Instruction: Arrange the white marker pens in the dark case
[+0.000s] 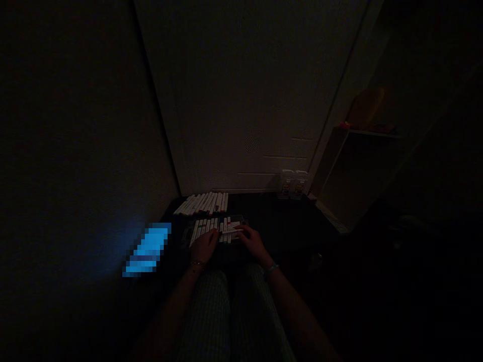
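In the dim head view, a white marker (228, 232) lies roughly level between my two hands. My right hand (252, 240) pinches its right end. Closed fingers of my left hand (204, 245) are at the marker's other end, where the cap appears to be. Just behind and beneath my hands, several white markers (204, 225) with coloured bands stand side by side in a clear case (244, 220). Farther back, a row of more white markers (206, 202) lies on the dark surface. Darkness hides fine detail of the fingertips.
A glowing blue, pixelated screen (149, 250) is at the left. Two small clear packages with printed labels (292, 186) stand against the pale panel (241, 100) at the back right. A low shelf unit (347, 156) with an orange object (368, 106) is farther right.
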Motion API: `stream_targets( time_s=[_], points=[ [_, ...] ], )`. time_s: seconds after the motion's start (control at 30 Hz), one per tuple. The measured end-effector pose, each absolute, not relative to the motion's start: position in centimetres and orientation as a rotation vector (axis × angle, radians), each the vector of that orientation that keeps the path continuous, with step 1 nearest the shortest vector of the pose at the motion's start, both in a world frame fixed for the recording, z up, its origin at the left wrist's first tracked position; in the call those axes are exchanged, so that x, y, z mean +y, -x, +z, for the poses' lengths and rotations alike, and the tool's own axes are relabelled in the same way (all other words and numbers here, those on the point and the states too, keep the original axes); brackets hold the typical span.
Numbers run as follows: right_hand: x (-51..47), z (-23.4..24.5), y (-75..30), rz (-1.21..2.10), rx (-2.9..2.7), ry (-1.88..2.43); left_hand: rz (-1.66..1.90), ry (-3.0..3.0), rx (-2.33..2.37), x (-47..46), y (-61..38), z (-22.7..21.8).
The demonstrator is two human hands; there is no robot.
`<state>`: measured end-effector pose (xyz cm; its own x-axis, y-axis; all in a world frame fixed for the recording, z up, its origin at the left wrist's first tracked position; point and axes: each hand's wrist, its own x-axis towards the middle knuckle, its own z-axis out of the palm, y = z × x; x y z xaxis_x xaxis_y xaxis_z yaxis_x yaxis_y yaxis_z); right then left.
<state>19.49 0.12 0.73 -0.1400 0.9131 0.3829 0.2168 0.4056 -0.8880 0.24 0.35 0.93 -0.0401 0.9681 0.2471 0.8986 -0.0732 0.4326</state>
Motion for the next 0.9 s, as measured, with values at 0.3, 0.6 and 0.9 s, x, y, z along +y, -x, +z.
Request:
stream_targets(
  time_s=[0.3,0.6,0.9],
  points=[
    [0.8,-0.3,-19.4,0.767,-1.605,1.096,0.676,-2.122,2.043,0.5,0.0,0.9],
    [1.2,-0.3,-19.8,0.708,-1.518,1.191,0.690,-2.095,2.084,0.1,-0.7,1.5],
    [1.7,-0.4,-19.7,0.685,-1.484,1.251,0.762,-2.074,2.008,0.5,-0.8,1.2]
  ],
)
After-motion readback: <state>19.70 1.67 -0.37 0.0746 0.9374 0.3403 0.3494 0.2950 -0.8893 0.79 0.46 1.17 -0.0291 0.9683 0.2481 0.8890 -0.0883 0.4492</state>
